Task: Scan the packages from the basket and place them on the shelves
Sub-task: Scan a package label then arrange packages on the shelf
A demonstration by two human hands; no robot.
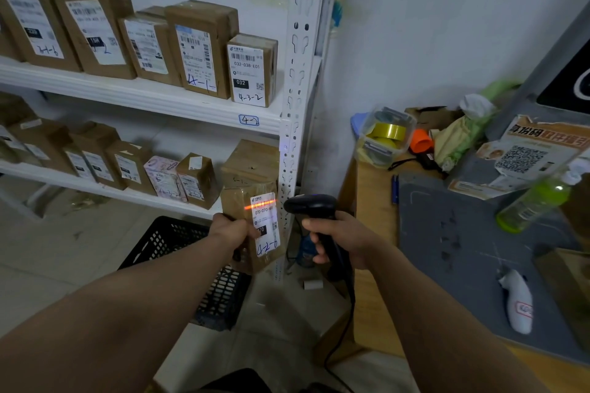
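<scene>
Now left hand (231, 228) gripping cardboard parcel (252, 230), right hand (338, 238) clutching barcode scanner (314, 210); keeping red beam level across label barcode.

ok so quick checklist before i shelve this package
1. Left hand grips the package: ok.
2. Right hand holds the scanner, aimed at the label: ok.
3. Red scan line crosses the label's top: ok.
4. Scan registered: cannot tell.
5. Handwritten 4-2 on the label matches the shelf tag reading 4-2: ok.
</scene>
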